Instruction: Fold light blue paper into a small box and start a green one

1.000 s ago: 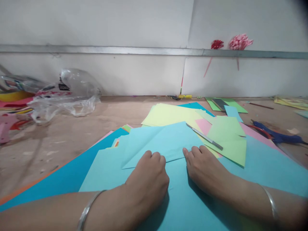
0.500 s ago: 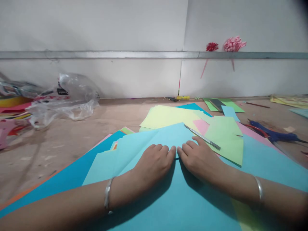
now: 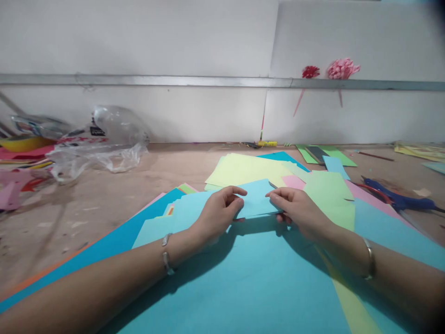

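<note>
A light blue paper sheet (image 3: 259, 197) is raised a little at its near edge, above a larger light blue sheet (image 3: 250, 278). At the left part of that edge, my left hand (image 3: 224, 208) holds the paper with the thumb on top and fingers partly beneath. My right hand (image 3: 294, 206) grips the edge on the right, its thumb above and other fingers under the paper. A gap of paper lies between the two hands. The silver cutter is mostly hidden behind my right hand.
Yellow sheets (image 3: 243, 169) and a green sheet (image 3: 330, 195) lie beyond the hands. A blue glue gun (image 3: 403, 195) rests at right, a pink glue gun (image 3: 10, 188) at left. A clear plastic bag (image 3: 118, 134) and a yellow tape roll (image 3: 26, 143) are at back left.
Both hands have moved apart from each other and up off the flat paper. The sheet's near edge is now lifted between them. The view has shifted slightly.
</note>
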